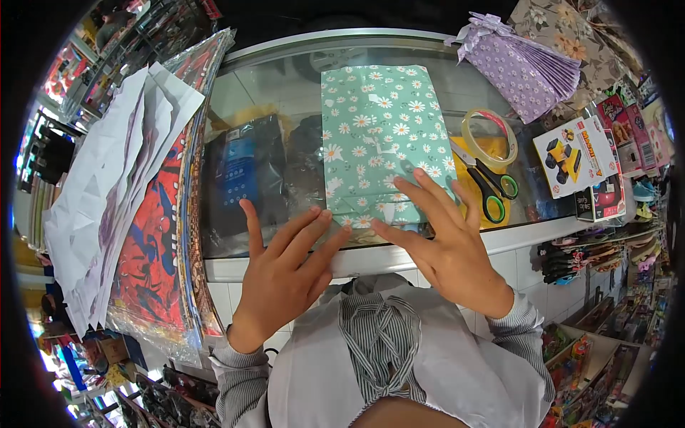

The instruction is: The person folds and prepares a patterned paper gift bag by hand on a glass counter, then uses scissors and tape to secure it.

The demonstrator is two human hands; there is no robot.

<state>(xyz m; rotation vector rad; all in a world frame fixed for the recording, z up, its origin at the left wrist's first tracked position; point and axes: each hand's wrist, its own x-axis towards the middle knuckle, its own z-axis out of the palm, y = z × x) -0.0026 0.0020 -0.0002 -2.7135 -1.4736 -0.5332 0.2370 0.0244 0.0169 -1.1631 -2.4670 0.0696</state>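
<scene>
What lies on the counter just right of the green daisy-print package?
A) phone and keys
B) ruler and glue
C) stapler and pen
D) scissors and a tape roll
D: scissors and a tape roll lie right of the green daisy-print package.

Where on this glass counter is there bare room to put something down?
The glass counter is bare between the wrapping paper stack and the green daisy bag, and along the far edge beside the purple bags. Right of the bag is crowded: tape roll, scissors, toy box.
</scene>
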